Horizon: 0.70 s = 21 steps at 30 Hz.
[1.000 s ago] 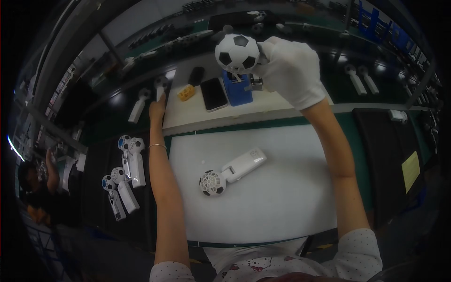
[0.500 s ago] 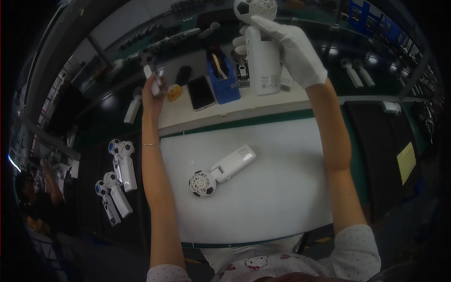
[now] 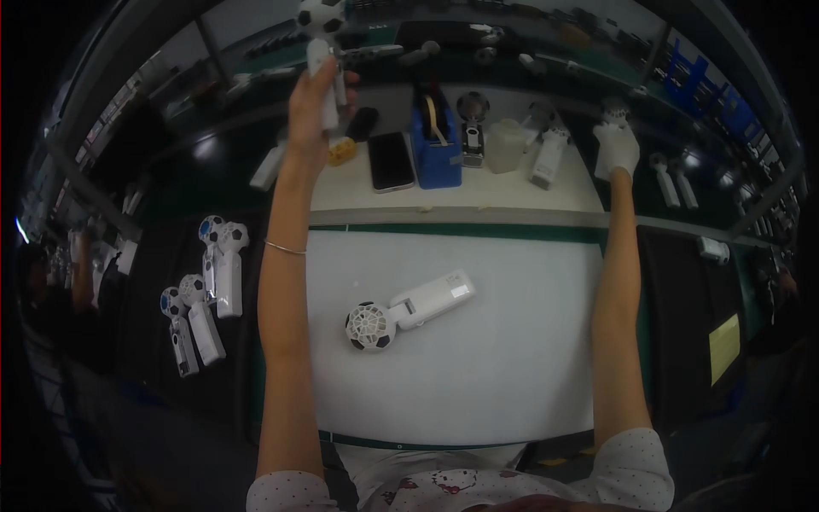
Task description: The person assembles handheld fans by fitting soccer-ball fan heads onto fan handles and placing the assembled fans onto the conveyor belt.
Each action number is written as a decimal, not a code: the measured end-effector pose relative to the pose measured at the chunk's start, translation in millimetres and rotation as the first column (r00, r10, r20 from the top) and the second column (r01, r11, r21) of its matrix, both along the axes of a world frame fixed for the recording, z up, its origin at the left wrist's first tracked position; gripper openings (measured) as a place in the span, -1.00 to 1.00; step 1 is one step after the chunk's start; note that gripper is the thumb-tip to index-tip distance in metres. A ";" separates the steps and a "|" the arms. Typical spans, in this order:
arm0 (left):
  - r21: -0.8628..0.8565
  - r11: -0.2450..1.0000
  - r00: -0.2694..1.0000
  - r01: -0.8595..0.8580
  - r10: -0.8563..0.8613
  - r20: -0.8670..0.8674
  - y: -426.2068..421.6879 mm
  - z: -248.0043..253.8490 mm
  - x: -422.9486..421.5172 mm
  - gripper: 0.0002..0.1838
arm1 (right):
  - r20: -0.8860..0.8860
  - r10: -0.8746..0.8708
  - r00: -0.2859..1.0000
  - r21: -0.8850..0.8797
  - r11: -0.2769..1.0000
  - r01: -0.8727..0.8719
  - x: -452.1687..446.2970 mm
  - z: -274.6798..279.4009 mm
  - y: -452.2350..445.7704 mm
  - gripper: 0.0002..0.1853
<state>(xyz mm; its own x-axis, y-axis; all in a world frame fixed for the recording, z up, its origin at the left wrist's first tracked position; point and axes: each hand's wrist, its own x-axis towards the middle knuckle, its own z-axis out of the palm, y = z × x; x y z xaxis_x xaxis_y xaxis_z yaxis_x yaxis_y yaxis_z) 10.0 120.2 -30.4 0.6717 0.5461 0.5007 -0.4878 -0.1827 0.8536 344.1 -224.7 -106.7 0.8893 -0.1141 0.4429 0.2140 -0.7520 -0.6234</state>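
My bare left hand [image 3: 320, 107] is raised at the upper left, its fingers wrapped round the white handle of a handheld fan [image 3: 322, 15] with a black-and-white football head. At the upper right, my white-gloved right hand [image 3: 616, 149] is closed round another handheld fan [image 3: 614, 109]; its football head shows above the glove and its handle is mostly hidden. Between my forearms, a third football fan [image 3: 435, 299] lies on the white mat [image 3: 503, 367], its mesh head to the left and its handle pointing up to the right.
Across the shelf [image 3: 384, 203] stand a phone [image 3: 391, 162], a blue tape dispenser [image 3: 439, 158], a translucent container [image 3: 507, 147] and a white fan [image 3: 550, 158]. Several fans [image 3: 205, 328] lie on the left dark pad. The right pad holds a yellow note [image 3: 724, 350]. Another person [image 3: 64, 282] is at far left.
My left hand has risen and moved right with its fan. My right hand has moved away from the camera to the right with its fan. The view has shifted slightly.
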 end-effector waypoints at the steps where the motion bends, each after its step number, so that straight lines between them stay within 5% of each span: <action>1: 0.045 0.999 1.000 -0.005 0.005 0.012 -3.5 0.2 0.7 -0.45 | -0.082 -0.036 0.996 -0.013 0.999 0.035 -12.0 -10.2 -2.7 -0.41; 4: 0.153 0.987 0.998 -0.055 0.051 0.024 -6.5 1.5 2.0 -0.43 | -0.156 -0.048 0.987 -0.063 0.997 0.038 -8.7 -40.0 -3.9 -0.47; 6: 0.180 0.984 0.999 -0.017 0.011 0.035 -12.1 8.4 2.1 -0.41 | -0.158 -0.094 0.983 -0.317 0.948 0.040 1.2 -46.8 -9.7 -0.57; 9: 0.242 0.970 0.999 0.008 -0.017 0.037 -22.2 14.3 -0.6 -0.49 | -0.276 -0.126 0.953 -0.358 0.933 0.020 1.7 -28.4 -6.9 -0.62; 11: 0.316 0.949 0.999 -0.009 -0.003 0.035 -27.5 14.1 0.0 -0.47 | -0.270 0.014 0.963 -0.321 0.941 -0.103 -16.7 14.7 11.3 -0.56; 13: 0.386 0.922 0.999 -0.018 0.005 0.033 -35.4 12.2 0.6 -0.44 | 0.063 0.279 0.958 -0.183 0.947 -0.264 -48.5 46.7 37.6 -0.46; 14: 0.390 0.920 0.999 0.026 -0.034 0.014 -40.0 11.7 0.4 -0.43 | 0.055 0.412 0.910 -0.017 0.911 -0.411 -93.5 77.7 52.7 -0.36; 16: 0.398 0.914 0.996 0.081 -0.084 -0.011 -48.1 9.2 1.4 -0.41 | 0.220 0.683 0.696 0.221 0.660 -0.718 -151.9 102.1 72.5 -0.35; 18: 0.423 0.877 0.969 0.228 -0.246 -0.012 -55.2 5.4 2.9 -0.41 | 0.396 0.807 0.438 0.165 0.407 -0.898 -198.5 109.3 85.6 -0.42; 21: 0.425 0.860 0.951 0.283 -0.309 -0.009 -79.6 5.5 -0.3 -0.42 | 0.347 0.903 0.253 0.192 0.196 -0.962 -250.6 107.0 92.8 -0.48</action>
